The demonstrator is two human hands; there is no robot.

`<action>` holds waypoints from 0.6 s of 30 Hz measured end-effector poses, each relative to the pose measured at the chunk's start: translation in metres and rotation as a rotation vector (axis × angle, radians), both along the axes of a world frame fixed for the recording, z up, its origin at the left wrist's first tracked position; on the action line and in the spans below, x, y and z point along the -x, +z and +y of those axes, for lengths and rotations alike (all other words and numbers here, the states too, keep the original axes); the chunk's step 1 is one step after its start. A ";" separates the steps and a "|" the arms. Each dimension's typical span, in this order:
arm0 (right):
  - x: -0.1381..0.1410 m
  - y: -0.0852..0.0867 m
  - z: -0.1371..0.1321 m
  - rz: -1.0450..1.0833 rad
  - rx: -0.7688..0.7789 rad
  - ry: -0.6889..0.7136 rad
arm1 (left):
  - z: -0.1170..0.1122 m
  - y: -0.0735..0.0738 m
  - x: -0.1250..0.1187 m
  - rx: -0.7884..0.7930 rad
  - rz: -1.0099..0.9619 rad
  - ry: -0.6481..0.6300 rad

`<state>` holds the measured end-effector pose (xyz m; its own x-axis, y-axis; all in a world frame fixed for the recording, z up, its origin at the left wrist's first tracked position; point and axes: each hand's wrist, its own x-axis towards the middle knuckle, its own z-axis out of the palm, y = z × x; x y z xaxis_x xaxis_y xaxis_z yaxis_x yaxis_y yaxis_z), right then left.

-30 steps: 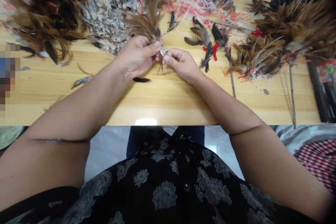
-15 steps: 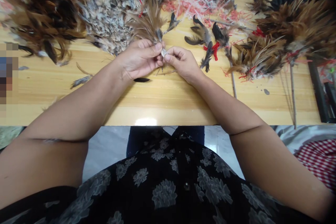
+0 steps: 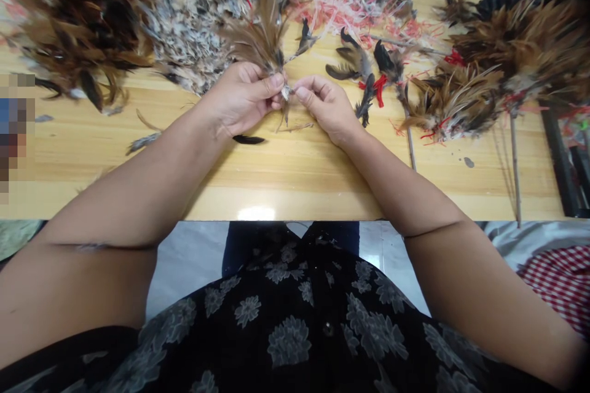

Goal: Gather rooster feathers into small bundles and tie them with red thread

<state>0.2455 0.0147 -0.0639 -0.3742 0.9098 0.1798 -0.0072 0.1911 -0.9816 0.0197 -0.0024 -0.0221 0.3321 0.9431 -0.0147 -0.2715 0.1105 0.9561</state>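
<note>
My left hand point(image 3: 242, 98) pinches the pale base of a tuft of brown rooster feathers point(image 3: 260, 34) between thumb and fingers. My right hand point(image 3: 325, 109) sits just to its right, thumb and forefinger closed together beside the whitish quill ends point(image 3: 286, 93). Nothing shows between those fingertips, though a fine thread could go unseen. Short feather tips hang below the pinch. A loose black feather point(image 3: 247, 139) lies on the wood under my left wrist.
Large heaps of brown, black and speckled feathers cover the far side of the wooden table point(image 3: 295, 178). Red and pink strings point(image 3: 350, 12) lie tangled among them. Feather bundles on thin sticks point(image 3: 454, 107) lie at right. A pixelated patch covers the left edge.
My right hand has moved slightly right, away from the feather base, opening a small gap between the hands. My left hand still holds the tuft.
</note>
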 end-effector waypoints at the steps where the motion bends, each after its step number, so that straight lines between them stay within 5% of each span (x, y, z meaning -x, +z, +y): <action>1: 0.000 -0.001 0.001 -0.009 -0.008 0.003 | -0.001 -0.001 0.000 -0.047 0.045 0.020; 4: 0.000 -0.001 0.001 -0.077 -0.040 0.003 | 0.000 -0.009 -0.001 -0.211 0.196 0.125; 8: 0.002 0.008 -0.006 -0.148 -0.048 -0.022 | 0.010 -0.015 0.001 -0.345 0.388 0.096; 14: 0.004 0.018 -0.009 -0.199 -0.036 -0.005 | 0.003 -0.004 -0.003 -0.240 0.330 0.007; 18: 0.002 0.021 -0.010 -0.200 -0.048 0.017 | 0.003 -0.011 -0.010 -0.167 0.212 0.023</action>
